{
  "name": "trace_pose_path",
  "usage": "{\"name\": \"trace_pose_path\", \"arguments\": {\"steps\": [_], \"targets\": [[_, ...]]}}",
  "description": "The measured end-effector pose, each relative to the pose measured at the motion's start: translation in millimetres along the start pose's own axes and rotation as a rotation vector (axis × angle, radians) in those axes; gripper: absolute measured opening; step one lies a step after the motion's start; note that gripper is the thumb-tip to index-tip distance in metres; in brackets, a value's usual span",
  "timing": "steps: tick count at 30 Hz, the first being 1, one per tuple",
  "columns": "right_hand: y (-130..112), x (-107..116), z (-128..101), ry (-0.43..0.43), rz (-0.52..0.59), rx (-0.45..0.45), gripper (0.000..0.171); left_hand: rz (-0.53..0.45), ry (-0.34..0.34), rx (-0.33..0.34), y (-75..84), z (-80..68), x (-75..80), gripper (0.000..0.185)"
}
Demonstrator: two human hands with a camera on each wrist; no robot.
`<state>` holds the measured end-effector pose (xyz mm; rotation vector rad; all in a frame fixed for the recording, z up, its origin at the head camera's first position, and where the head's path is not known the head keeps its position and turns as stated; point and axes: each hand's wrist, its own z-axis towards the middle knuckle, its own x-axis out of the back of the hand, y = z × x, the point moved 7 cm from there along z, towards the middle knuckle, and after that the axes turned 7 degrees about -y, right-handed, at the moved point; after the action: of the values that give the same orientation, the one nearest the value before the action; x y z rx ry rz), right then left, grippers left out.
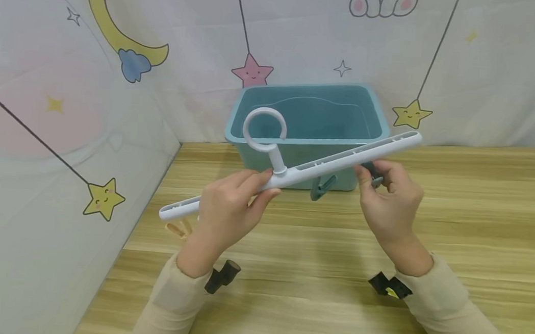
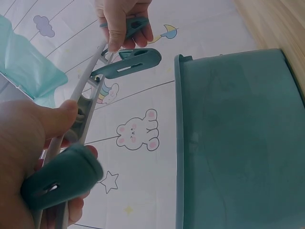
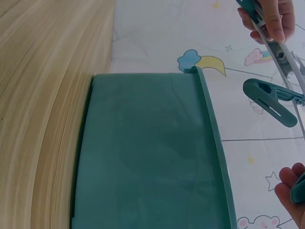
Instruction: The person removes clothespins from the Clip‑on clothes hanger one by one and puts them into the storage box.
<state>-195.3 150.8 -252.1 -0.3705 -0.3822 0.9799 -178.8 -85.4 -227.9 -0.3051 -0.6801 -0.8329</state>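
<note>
A white clip hanger (image 1: 336, 163) with a round hook is held up at a slant above the table, its right end higher. My left hand (image 1: 228, 200) grips the bar beside the base of the hook. Under the bar near its right end, my right hand (image 1: 391, 205) pinches a dark green clip (image 1: 376, 180); whether it is fastened to the bar I cannot tell. Another green clip (image 1: 323, 187) hangs between the hands. Toward the left end hangs a beige clip (image 1: 178, 229). In the left wrist view a green clip (image 2: 64, 179) sits by the left hand.
Behind the hanger a teal bin (image 1: 252, 156) stands on the wooden table (image 1: 287, 291), against a cloth backdrop (image 1: 187, 44) with cartoon stars and a moon. The cloth also borders the table's left side.
</note>
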Motion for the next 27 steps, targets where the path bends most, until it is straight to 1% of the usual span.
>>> {"name": "trace_pose_path", "arguments": {"steps": [7, 13, 19, 22, 27], "targets": [[0.7, -1.0, 2.7, -0.067, 0.028, -0.055, 0.018, -0.002, 0.008, -0.009, -2.0, 0.3, 2.3, 0.040], [1.6, -2.7, 5.8, -0.158, 0.066, -0.069, 0.021, -0.003, 0.025, -0.007, -6.4, -1.0, 5.0, 0.040], [5.1, -3.7, 9.3, -0.248, 0.029, -0.058, 0.019, 0.007, 0.055, -0.005, -9.4, -2.1, 9.9, 0.040], [6.4, -3.0, 11.7, -0.265, 0.014, -0.055, 0.019, 0.005, 0.063, 0.000, -10.2, -2.0, 12.7, 0.040], [11.7, -0.4, 18.3, -0.259, 0.007, -0.078, 0.019, 0.011, 0.094, -0.005, -10.6, -2.2, 17.0, 0.040]]}}
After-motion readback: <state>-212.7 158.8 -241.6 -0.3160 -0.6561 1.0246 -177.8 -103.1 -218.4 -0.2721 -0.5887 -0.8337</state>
